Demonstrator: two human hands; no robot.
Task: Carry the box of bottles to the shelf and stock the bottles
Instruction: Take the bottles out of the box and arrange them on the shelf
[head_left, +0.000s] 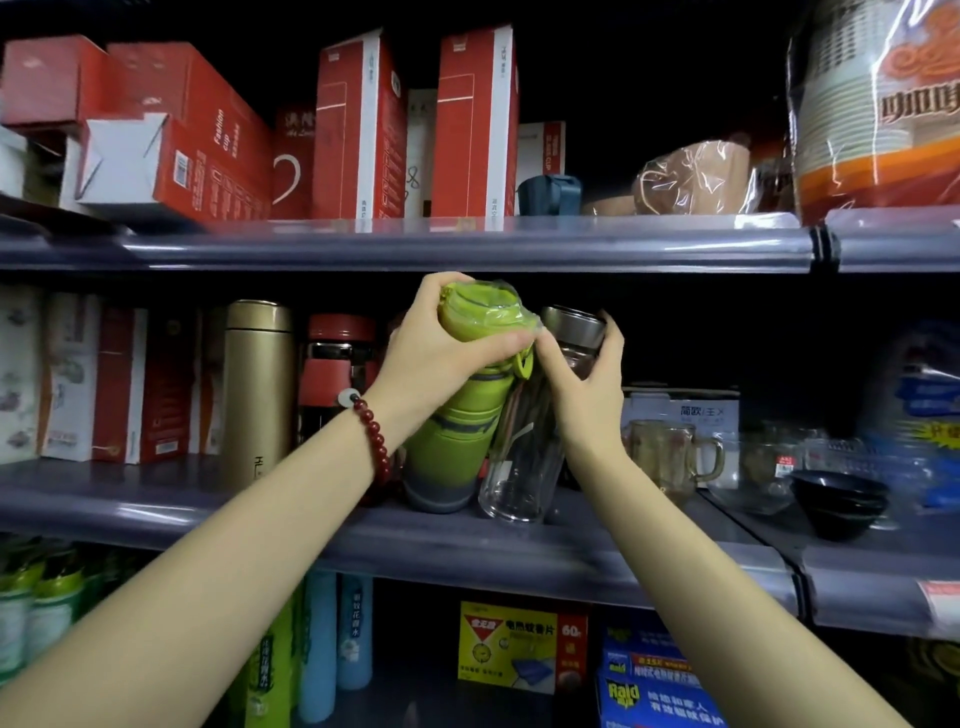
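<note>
Green bottle (457, 410) standing on middle shelf (519, 540), cap gripped by left hand (431, 358), beside clear glass bottle (524, 462) steadied by right hand (587, 395), fingers curled round its neck, seemingly to pack both upright.

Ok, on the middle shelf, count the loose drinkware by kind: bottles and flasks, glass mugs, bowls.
Bottles and flasks: 4, namely gold flask, red bottle, green bottle gripped by the left hand, clear glass bottle gripped by the right hand
Glass mugs: 1, the amber mug
Bowls: 2, black bowl and clear glass bowl
Total: 7
</note>
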